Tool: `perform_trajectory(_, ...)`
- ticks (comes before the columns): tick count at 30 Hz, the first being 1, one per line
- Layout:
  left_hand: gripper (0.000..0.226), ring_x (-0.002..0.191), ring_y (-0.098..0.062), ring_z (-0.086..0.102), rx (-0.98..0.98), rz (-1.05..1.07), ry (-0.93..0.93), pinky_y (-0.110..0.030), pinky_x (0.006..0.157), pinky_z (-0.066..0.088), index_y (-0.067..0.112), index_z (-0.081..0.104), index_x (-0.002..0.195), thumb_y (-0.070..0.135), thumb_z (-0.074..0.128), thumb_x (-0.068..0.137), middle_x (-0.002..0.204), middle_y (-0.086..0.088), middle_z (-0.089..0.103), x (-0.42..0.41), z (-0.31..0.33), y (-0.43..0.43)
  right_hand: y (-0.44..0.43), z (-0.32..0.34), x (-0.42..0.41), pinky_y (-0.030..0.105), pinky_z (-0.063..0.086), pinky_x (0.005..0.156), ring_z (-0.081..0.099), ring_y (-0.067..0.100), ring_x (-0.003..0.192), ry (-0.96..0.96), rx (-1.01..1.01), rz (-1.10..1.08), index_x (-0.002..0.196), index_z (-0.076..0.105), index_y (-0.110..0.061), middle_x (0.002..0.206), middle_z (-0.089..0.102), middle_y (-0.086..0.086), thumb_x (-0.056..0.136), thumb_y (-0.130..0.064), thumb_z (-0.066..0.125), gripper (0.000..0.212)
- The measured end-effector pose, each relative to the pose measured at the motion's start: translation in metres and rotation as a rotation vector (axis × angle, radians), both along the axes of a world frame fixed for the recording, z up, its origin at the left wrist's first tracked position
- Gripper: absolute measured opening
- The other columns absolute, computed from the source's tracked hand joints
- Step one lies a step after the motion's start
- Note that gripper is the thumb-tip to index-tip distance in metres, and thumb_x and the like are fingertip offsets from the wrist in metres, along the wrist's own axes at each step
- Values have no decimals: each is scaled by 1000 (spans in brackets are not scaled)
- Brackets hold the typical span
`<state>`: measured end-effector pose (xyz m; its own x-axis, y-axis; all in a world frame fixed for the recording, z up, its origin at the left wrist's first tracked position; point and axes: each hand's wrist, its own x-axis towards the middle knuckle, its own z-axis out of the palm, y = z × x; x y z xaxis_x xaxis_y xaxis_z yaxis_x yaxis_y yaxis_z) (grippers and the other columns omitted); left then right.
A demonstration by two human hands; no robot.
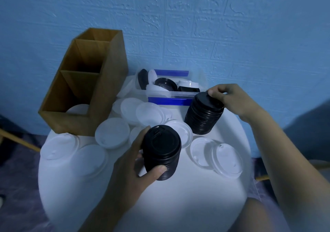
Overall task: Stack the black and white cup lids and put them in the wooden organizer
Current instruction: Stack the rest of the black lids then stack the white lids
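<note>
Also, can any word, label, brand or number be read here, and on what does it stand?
No text can be read.
The black lids in the left hand have raised marks on top, too blurred to read.
The white lids, the wooden organizer and the clear box show no writing.

- A blue wall (232, 26), embossed with a brick-like pattern, was seen behind.
- A round white counter (178, 205) was placed before it.
- A purplish floor (17, 178) was dimly lit.

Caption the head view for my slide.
Left hand grips a near stack of black plastic cup lids, right hand a tilted far stack, beside a brown wooden organizer.
</note>
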<state>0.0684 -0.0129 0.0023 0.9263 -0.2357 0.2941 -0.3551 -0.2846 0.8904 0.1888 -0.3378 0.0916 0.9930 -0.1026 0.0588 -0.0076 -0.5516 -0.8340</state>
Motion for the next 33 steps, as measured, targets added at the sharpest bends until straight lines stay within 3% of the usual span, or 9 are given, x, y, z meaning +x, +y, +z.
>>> perform_trajectory(5,87,117,-13,67,33,-8,-11,-34,94,57,55,35,146,43,75,69,131,20,65,1,-2,1,4,-9,-8,27,47,79,61,9,74,-78,-42,8,91,73,-24,91,71,-6,101,-31,61,17)
perform_trajectory(9,87,117,-8,66,36,-9,-18,-20,91,55,51,35,148,43,74,71,131,20,64,1,-1,1,13,-1,-17,37,52,87,68,16,87,-127,-131,-65,92,72,-31,89,73,-13,97,-44,62,17)
perform_trajectory(11,88,116,-5,66,34,-13,-14,-17,90,53,51,34,149,43,73,71,129,22,65,0,-1,1,21,3,-25,39,50,95,66,15,98,-132,-209,-39,102,70,-34,102,71,-15,95,-50,62,19)
perform_trajectory(16,88,116,2,63,34,-2,-15,-12,90,51,56,33,145,48,73,67,127,29,63,0,3,2,35,0,-38,35,41,105,54,15,123,-53,-431,55,141,53,-34,134,58,-8,83,-64,69,67)
perform_trajectory(20,90,114,19,54,128,94,-49,0,86,41,70,27,139,57,71,62,126,46,53,-5,7,11,34,-5,-43,35,38,110,51,12,126,-32,-388,79,142,49,-40,137,53,-12,76,-60,78,74)
perform_trajectory(25,88,110,25,50,210,167,-117,-16,85,44,63,26,142,63,69,65,125,52,46,-8,10,21,35,-12,-46,30,38,111,48,2,124,-14,-250,188,133,50,-51,132,50,-21,70,-57,84,72)
perform_trajectory(33,87,109,25,51,178,194,-94,-9,82,42,65,26,140,62,68,64,126,52,46,-15,10,19,35,-15,-43,24,35,111,43,-1,126,-7,-273,258,137,49,-49,134,45,-21,77,-51,82,69)
